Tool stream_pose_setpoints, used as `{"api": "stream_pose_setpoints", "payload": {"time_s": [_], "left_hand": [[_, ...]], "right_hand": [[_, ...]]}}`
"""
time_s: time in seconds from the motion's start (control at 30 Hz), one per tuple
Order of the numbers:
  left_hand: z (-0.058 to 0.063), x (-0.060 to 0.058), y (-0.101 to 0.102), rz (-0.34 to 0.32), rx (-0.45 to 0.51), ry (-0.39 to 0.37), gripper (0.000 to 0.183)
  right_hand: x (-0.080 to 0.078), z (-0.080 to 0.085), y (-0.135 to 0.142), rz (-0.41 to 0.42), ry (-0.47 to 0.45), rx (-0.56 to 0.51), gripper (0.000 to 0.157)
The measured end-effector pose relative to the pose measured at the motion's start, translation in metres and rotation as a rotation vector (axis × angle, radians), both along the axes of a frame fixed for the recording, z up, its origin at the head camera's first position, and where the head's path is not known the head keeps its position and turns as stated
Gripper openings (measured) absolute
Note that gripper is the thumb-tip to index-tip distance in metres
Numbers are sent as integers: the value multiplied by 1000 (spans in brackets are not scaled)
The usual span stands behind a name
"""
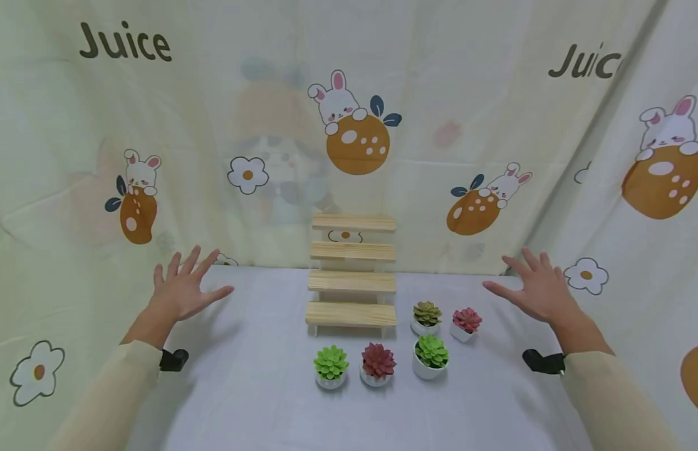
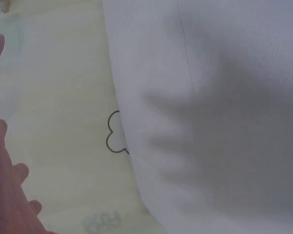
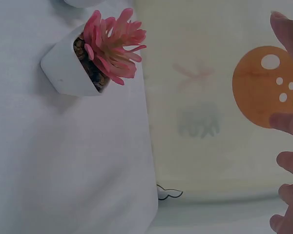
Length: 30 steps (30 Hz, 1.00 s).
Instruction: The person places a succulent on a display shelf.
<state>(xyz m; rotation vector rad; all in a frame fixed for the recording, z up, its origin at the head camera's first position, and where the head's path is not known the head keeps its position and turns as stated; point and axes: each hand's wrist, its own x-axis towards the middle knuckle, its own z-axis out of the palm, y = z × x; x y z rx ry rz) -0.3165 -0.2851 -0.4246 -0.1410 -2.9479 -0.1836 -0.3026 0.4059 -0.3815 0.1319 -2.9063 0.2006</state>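
Note:
My left hand hovers over the left side of the table with fingers spread and nothing held. On the other side my right hand is also spread and holds nothing. Nearest to it is a pink succulent in a white angular pot, seen large in the right wrist view as a pink plant. Beside that stands an olive-green succulent. In front are a bright green succulent, a dark red succulent and another green succulent, all in white pots.
A stepped wooden rack with several tiers stands at the table's back middle. Behind it hangs a cream curtain printed with rabbits, flowers and lettering. A white cloth covers the table. Each wrist wears a black strap mount.

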Motion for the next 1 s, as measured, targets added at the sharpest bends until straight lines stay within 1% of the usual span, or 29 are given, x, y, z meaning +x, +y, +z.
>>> {"api": "stream_pose_setpoints", "payload": {"time_s": [0.13, 0.3, 0.47, 0.57, 0.73, 0.9, 1.0], "left_hand": [[-5, 1, 4, -6, -3, 10, 98], [-13, 2, 13, -33, -15, 34, 97], [-14, 8, 22, -53, -8, 26, 96], [-15, 13, 29, -68, 10, 30, 95], [-22, 19, 42, -90, 34, 66, 92], [-32, 27, 55, -104, 70, 86, 91], [-40, 31, 60, -96, 79, 108, 90]], "right_hand": [[1, -6, -1, 21, 14, -16, 90], [4, -14, -3, 44, 36, -29, 89], [10, -22, -12, 72, 73, -55, 87], [15, -26, -20, 93, 79, -99, 85], [27, -34, -34, 149, 107, -193, 78], [39, -44, -50, 173, 115, -280, 77], [43, -52, -62, 181, 118, -315, 80]]}}
